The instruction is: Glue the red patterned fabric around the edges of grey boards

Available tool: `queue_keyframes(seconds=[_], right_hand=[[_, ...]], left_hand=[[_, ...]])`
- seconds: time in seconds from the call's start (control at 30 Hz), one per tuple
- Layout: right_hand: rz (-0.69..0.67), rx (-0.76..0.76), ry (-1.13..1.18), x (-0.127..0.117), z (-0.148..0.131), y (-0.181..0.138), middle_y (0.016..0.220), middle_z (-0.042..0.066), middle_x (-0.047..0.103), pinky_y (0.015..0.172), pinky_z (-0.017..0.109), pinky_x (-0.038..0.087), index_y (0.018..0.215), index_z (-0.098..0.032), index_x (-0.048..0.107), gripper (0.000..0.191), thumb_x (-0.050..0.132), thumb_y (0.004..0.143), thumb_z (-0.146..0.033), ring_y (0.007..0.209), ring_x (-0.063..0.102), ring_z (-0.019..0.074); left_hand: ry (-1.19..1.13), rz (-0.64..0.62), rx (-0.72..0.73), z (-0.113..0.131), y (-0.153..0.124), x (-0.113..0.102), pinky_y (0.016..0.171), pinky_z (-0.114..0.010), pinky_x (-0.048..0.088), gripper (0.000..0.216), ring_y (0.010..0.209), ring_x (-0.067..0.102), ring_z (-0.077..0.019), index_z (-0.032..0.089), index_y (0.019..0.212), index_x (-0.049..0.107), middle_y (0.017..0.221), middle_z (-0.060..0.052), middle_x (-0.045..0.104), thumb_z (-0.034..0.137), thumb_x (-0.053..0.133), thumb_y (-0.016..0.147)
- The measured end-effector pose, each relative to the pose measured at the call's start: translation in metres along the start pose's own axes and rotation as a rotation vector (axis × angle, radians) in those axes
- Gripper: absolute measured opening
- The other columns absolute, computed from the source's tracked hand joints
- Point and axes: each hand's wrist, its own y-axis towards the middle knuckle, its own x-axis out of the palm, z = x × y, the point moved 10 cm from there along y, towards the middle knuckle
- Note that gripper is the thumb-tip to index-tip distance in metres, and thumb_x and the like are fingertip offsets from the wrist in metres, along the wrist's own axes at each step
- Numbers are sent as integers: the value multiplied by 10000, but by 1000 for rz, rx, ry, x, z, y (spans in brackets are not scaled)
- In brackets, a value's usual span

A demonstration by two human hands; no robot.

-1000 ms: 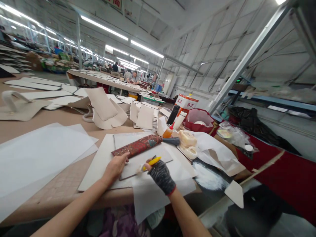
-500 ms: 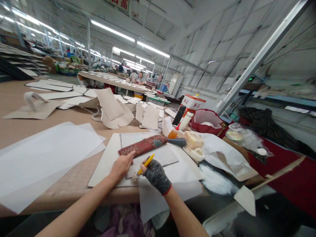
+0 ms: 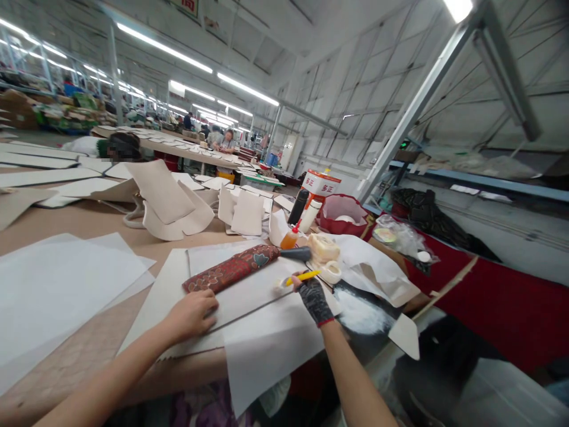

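My right hand (image 3: pixel 313 296), in a dark fingerless glove, grips a brush (image 3: pixel 304 277) by its yellow handle. The pale bristles touch or hover just over the right part of a flat off-white panel (image 3: pixel 249 293) with a dark edge; which of the two I cannot tell. My bare left hand (image 3: pixel 191 315) rests on the panel's left end, fingers laid on it and slightly bent. Just beyond those fingers, a long red patterned cloth-covered object (image 3: pixel 231 270) with a dark grey end lies across the panel. White paper (image 3: pixel 271 344) hangs over the table's front edge.
Right of the panel are a tape roll (image 3: pixel 331 272), a dark board smeared with white paste (image 3: pixel 362 313) and an orange bottle with a red tip (image 3: pixel 290 237). Curved beige pieces (image 3: pixel 173 207) stand behind. White sheets (image 3: pixel 66 279) cover the left. A person's head (image 3: pixel 122 146) shows beyond the table.
The brush in my right hand has moved right along the panel. My left hand has shifted left with its fingers lower on the panel. The view has turned right; another person's head now shows at left.
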Motion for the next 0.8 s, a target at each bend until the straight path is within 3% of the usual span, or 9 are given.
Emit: queue_keyframes(seconds=[0.07, 0.13, 0.23, 0.3, 0.5, 0.6, 0.67, 0.73, 0.8], right_hand=[[-31, 52, -2, 4, 10, 2, 517, -20, 569, 593, 301, 465, 627, -215, 544, 158, 659, 664, -317, 505, 537, 158], [54, 82, -19, -13, 19, 10, 465, -42, 507, 579, 288, 452, 586, -217, 512, 180, 663, 652, -291, 490, 516, 148], [122, 62, 3, -33, 20, 20, 558, -22, 557, 606, 277, 455, 635, -218, 528, 153, 665, 648, -284, 575, 548, 150], [62, 51, 35, -27, 17, 20, 600, -9, 589, 590, 280, 462, 663, -218, 552, 136, 661, 653, -299, 579, 558, 157], [35, -45, -25, 25, -30, -26, 703, 29, 637, 712, 298, 488, 704, -218, 588, 119, 652, 669, -313, 709, 603, 183], [-283, -52, 169, 92, -55, -63, 787, 19, 660, 685, 276, 501, 798, -221, 601, 135, 604, 725, -334, 680, 608, 154], [-465, -24, 240, 118, -60, -78, 749, -3, 654, 641, 258, 499, 786, -218, 606, 107, 603, 717, -298, 631, 595, 136], [-487, 28, 241, 110, -52, -68, 676, -21, 630, 605, 245, 490, 733, -211, 600, 61, 596, 706, -266, 584, 576, 124], [-373, 104, 175, 74, -34, -39, 568, -41, 570, 575, 236, 475, 636, -205, 570, 58, 590, 685, -229, 536, 546, 116]], left_hand=[[39, -39, 9, 0, 3, 2, 748, -288, 432, 149, 819, 591, -186, 198, 760, 640, 902, -50, 620, 204, 495, 724], [82, -38, 13, 0, 7, 4, 717, -287, 431, 179, 788, 598, -188, 188, 716, 627, 867, -56, 627, 165, 452, 747], [113, -20, -4, -1, 10, 6, 683, -283, 423, 230, 748, 605, -186, 185, 672, 619, 812, -56, 635, 110, 416, 751], [118, -19, -26, -3, 11, 8, 675, -282, 419, 232, 740, 609, -186, 187, 656, 622, 804, -54, 641, 93, 424, 732], [139, -35, -67, -4, 11, 8, 677, -285, 427, 248, 756, 619, -186, 191, 708, 655, 836, -55, 654, 98, 426, 723], [182, -44, -64, -1, 11, 7, 669, -282, 434, 263, 755, 620, -187, 189, 728, 660, 835, -58, 653, 97, 413, 727], [209, -52, -59, 2, 11, 7, 674, -286, 441, 271, 765, 621, -193, 181, 731, 659, 839, -68, 652, 91, 403, 729], [225, -57, -59, 4, 12, 6, 685, -298, 447, 275, 784, 622, -206, 169, 733, 658, 847, -82, 652, 87, 395, 732], [233, -62, -62, 7, 13, 5, 702, -318, 453, 275, 813, 621, -227, 151, 730, 655, 856, -102, 652, 82, 389, 733]])
